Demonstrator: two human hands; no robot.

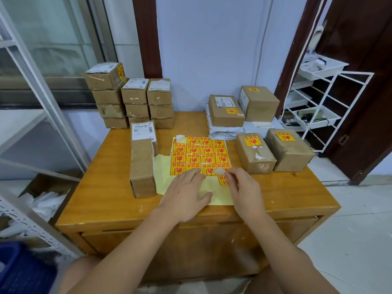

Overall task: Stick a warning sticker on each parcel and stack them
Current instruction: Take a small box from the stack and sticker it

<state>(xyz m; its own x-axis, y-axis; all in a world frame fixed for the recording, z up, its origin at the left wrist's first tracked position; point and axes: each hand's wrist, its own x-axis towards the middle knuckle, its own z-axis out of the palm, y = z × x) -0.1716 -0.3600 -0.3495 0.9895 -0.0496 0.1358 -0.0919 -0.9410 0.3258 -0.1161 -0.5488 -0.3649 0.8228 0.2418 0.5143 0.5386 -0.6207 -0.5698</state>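
Observation:
A yellow sticker sheet (200,154) with several red-and-yellow warning stickers lies in the middle of the wooden table (101,187). My left hand (186,196) presses flat on the sheet's near part. My right hand (244,187) pinches the lifted corner of one sticker (219,171) in the sheet's lower row. A long brown parcel (143,166) with no warning sticker in sight lies left of the sheet. Two stickered parcels (254,153) (289,149) sit to the right, and two more (226,111) (259,102) lie behind them on grey mail bags.
Stacks of brown parcels (131,100) stand at the table's back left; the top left one carries a sticker. A white wire rack (318,107) stands at the right, a metal shelf (31,102) at the left, a blue bin (23,270) at the bottom left.

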